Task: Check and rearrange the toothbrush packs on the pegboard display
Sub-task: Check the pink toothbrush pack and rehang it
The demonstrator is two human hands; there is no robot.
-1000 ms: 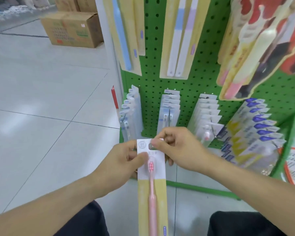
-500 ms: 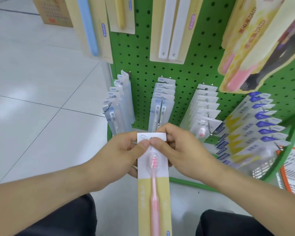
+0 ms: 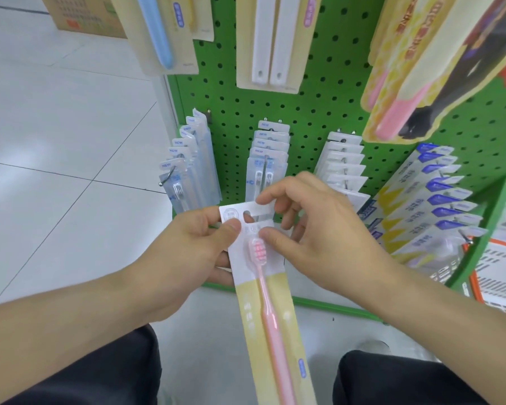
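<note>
1. Nearest, at the bottom edge: two knees in dark trousers, one on each side, over pale floor tiles.
2. Between the knees, hanging down and tilted a little: a pink toothbrush pack with a white top, a yellow lower card and a pink brush under the blister, head up.
3. Left hand clamped on the pack's upper left edge, thumb on the front by the round logo, fingers behind the card.
4. Right hand pinching the pack's top right corner, thumb beside the bristles, forefinger over the hang slot; the other fingers loosely curled behind.
5. Both hands close together, just in front of the lower row of hooks.
6. Behind the hands, on the green pegboard: three hooks of clear-and-white toothbrush packs, stacked front to back, and to the right a row of packs with blue tabs.
7. Higher on the board: a long pack with a blue brush, a twin white brush pack, and large yellow-and-pink packs at the upper right.
8. Farthest, top left on the floor: a cardboard box.
</note>
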